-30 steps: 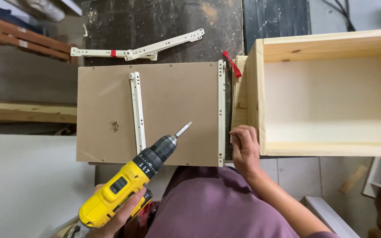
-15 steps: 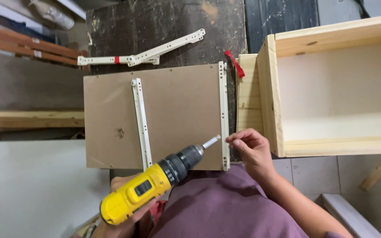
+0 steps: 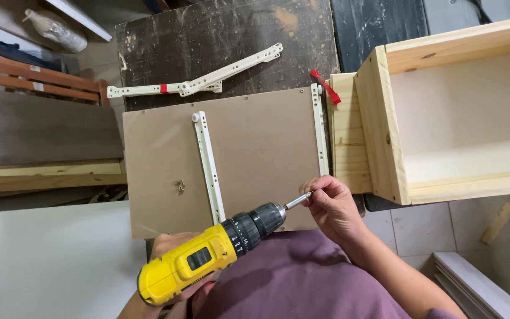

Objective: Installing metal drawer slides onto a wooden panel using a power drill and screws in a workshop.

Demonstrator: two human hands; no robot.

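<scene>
- At the brown board's [image 3: 255, 153] near right corner, the right hand [image 3: 333, 208] pinches the drill's bit tip with closed fingers.
- Near the board's front edge, the left hand [image 3: 169, 248] wraps the yellow drill [image 3: 208, 257] firmly.
- A white rail [image 3: 320, 130] lies along the board's right edge.

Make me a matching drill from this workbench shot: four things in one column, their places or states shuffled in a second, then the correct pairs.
Things
1. yellow drill
2. red clamp handle
3. loose pair of white slides
4. small screws

Places
A. on the dark board beyond the brown panel
B. lying on the panel, left of the middle slide rail
C. held in the left hand, bit tip at the right hand fingers
D. at the panel's far right corner, beside the wooden drawer box

Pairs: 1-C, 2-D, 3-A, 4-B
</scene>
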